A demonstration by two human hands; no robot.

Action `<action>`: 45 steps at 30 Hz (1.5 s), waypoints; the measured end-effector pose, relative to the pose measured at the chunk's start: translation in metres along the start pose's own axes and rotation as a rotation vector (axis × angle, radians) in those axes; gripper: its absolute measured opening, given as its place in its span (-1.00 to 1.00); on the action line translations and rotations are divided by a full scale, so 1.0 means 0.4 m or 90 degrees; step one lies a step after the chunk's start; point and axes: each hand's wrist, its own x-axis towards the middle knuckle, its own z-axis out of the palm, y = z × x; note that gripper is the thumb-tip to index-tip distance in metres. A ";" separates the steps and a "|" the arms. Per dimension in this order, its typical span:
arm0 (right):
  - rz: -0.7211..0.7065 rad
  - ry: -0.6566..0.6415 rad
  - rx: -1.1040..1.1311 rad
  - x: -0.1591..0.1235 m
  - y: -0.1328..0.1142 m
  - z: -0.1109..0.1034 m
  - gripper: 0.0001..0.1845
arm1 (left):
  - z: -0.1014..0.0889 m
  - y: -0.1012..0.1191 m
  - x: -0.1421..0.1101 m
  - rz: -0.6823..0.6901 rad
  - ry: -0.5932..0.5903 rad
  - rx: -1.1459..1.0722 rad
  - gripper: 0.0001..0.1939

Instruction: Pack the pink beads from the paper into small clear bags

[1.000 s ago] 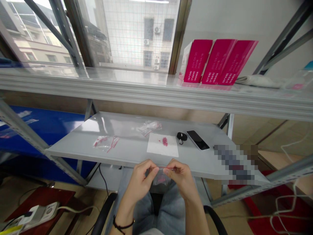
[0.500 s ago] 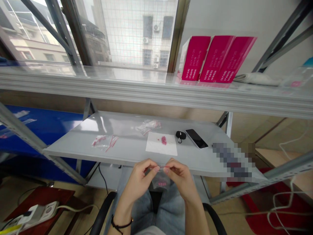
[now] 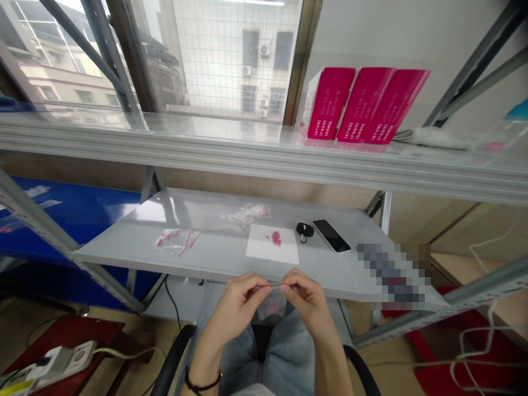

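Both my hands pinch the top edge of a small clear zip bag (image 3: 270, 309) in front of the shelf's near edge, above my lap. My left hand (image 3: 243, 300) grips the left part of that edge and my right hand (image 3: 304, 300) the right part. Several small pink pieces show in the bottom of the bag. Just beyond, a sheet of white paper (image 3: 258, 250) lies on the grey shelf, with a little heap of pink pieces (image 3: 276, 238) on it and one piece apart to the left.
Left of the paper lie clear bags with red strips (image 3: 177, 241), and behind it a pile of clear bags (image 3: 251, 213). A black case (image 3: 304, 229) and a phone (image 3: 331, 235) are to its right. Pink boxes (image 3: 367, 104) stand on the upper shelf (image 3: 206, 146).
Both hands stay on the bag's top edge. My fingertips have moved slightly apart along it, and the bag's edge looks stretched straighter. Nothing on the shelf has moved.
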 end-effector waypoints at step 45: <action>0.130 0.175 0.112 0.020 0.027 0.033 -0.68 | 0.001 -0.074 -0.010 -0.130 -0.163 -0.199 -0.83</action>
